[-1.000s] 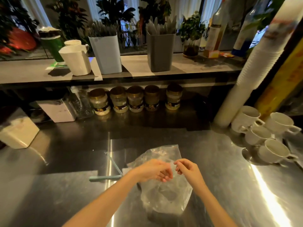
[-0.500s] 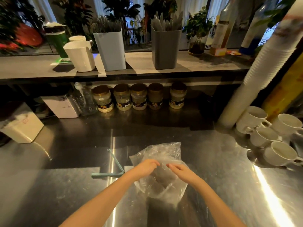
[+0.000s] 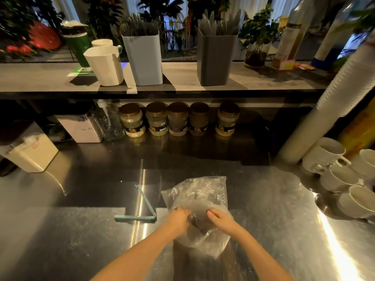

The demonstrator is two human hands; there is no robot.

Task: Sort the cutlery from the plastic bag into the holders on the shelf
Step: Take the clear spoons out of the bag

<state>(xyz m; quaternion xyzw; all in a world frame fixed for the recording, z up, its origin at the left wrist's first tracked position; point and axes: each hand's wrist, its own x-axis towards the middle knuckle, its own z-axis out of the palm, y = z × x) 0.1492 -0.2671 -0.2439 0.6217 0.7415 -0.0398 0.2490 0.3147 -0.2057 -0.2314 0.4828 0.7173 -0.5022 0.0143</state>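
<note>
I see my left hand (image 3: pixel 178 219) clutching the plastic bag (image 3: pixel 203 193) near the front edge of the counter (image 3: pixel 274 199). My right hand (image 3: pixel 221 220) rests on it (grasp unclear), with a clip (image 3: pixel 134 218) just left.

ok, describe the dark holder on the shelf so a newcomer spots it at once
Find the long shelf across the back, above the row of jars. Near its middle stand a white jug, a pale blue holder and, further right, the dark grey holder. It is the only dark one, with pale flat pointed cutlery sticking out.
</note>
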